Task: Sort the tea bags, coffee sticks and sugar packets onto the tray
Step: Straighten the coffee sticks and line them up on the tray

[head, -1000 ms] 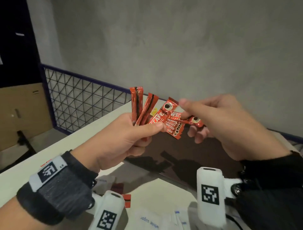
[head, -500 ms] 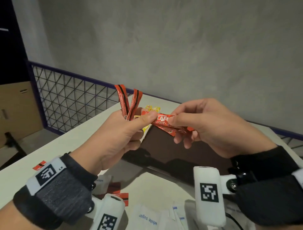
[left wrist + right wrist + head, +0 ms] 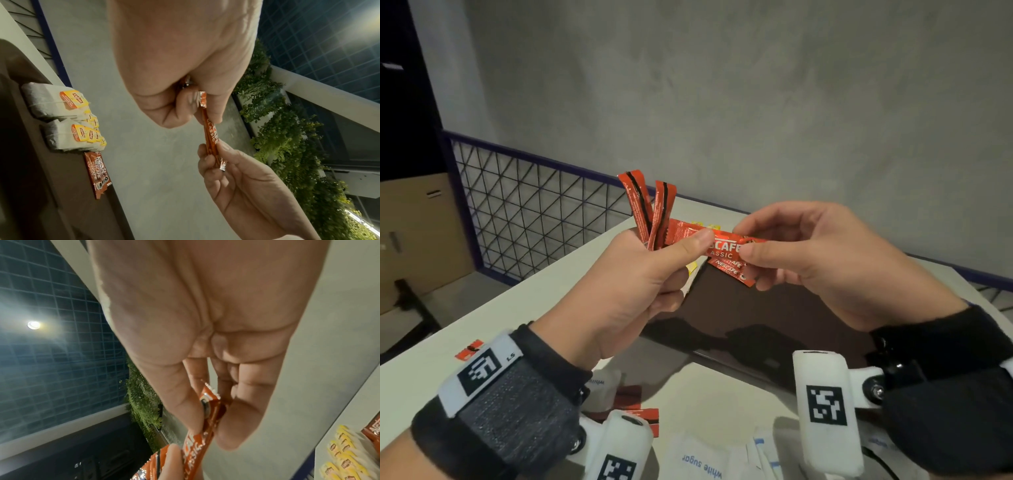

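**Two hands holding coffee sticks above the tray**

Head view, centre of frame: the left hand [image 3: 633, 284] grips a bunch of red coffee sticks [image 3: 722, 245]. Two of them fan upward out of the fist toward the upper middle of the frame; the others lie flat under the left thumb. The right hand [image 3: 822, 260] pinches the far end of the flat sticks between thumb and forefinger, its other fingers loosely curled below. Both hands are raised over the dark brown tray [image 3: 774, 318], which fills the centre-right of the frame and rests on a white table [image 3: 482, 322].

Left wrist view, left edge of frame: the tea bags [image 3: 61, 118] with yellow tags lie in two stacks on the tray, and just below them lies a small pile of coffee sticks already placed [image 3: 98, 173].

Head view, bottom edge: white sugar packets [image 3: 702, 462] lie on the table near the wrists, with more red sticks partly hidden beside the left wrist. One loose red stick [image 3: 469, 349] lies at the lower left. A wire mesh fence [image 3: 534, 212] crosses the left behind the table.
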The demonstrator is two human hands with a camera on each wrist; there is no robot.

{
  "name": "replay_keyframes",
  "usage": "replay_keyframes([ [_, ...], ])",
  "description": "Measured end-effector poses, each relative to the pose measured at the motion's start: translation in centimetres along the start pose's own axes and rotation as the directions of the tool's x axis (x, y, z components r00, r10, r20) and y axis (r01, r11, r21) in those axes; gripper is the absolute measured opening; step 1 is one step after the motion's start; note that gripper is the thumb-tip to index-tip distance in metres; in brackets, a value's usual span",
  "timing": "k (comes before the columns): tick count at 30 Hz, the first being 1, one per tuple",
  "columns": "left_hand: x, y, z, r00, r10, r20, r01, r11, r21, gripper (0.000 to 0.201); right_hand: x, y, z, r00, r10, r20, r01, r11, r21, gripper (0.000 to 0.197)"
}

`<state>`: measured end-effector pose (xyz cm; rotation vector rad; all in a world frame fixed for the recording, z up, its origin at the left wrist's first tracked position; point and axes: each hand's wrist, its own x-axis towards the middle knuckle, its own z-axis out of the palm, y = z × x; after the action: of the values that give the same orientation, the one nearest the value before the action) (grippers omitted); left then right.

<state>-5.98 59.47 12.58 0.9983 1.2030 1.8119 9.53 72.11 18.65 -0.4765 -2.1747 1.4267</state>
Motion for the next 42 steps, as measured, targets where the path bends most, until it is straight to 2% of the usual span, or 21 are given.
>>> replay_keyframes([
  [4, 0.0, 0.0, -0.1, 1.0, -0.022, 0.014, 0.023, 1.0, -0.012, 0.027, 0.0, 0.0, -0.2, 0.997, -0.065, -0.031, 0.066, 0.996, 0.051, 0.017],
  [8, -0.2, 0.2, 0.2, 1.0, -0.005, 0.019, 0.005, 1.0, 0.008, 0.017, -0.1, -0.1, -0.3, 0.996, -0.083, -0.036, 0.086, 0.994, 0.075, 0.018],
  [11, -0.2, 0.3, 0.0, 0.999, -0.001, 0.039, 0.001, 1.0, -0.003, 0.024, -0.1, -0.2, -0.4, 0.998, -0.06, -0.03, 0.063, 0.993, 0.099, 0.013],
  [14, -0.2, 0.3, -0.1, 0.998, 0.003, 0.068, 0.0, 0.999, -0.047, 0.034, -0.1, -0.3, -0.7, 1.0, -0.013, 0.012, 0.011, 0.979, 0.201, 0.024],
  [17, -0.2, 0.4, -0.2, 0.995, 0.012, 0.103, 0.002, 0.991, -0.131, 0.031, -0.2, -0.4, -1.3, 0.998, 0.048, 0.028, -0.055, 0.932, 0.359, 0.027],
  [20, -0.1, 0.5, -0.3, 0.992, 0.013, 0.122, 0.007, 0.987, -0.161, 0.028, -0.2, -0.3, -1.6, 0.997, 0.071, 0.013, -0.07, 0.902, 0.425, 0.021],
  [29, -0.2, 0.3, -0.3, 1.0, 0.021, 0.014, -0.021, 0.999, -0.044, 0.032, -0.1, -0.6, -0.8, 0.997, 0.019, -0.069, 0.001, 0.962, 0.274, 0.016],
  [34, -0.2, 0.3, -0.1, 1.0, 0.013, 0.027, -0.012, 0.999, -0.032, 0.031, 0.0, -0.2, -0.4, 0.997, -0.028, -0.076, 0.042, 0.981, 0.188, 0.009],
  [42, -0.2, 0.4, 0.0, 1.0, -0.004, 0.023, 0.005, 1.0, -0.026, 0.032, 0.1, 0.1, -0.8, 0.997, -0.053, -0.063, 0.058, 0.995, 0.076, 0.011],
])
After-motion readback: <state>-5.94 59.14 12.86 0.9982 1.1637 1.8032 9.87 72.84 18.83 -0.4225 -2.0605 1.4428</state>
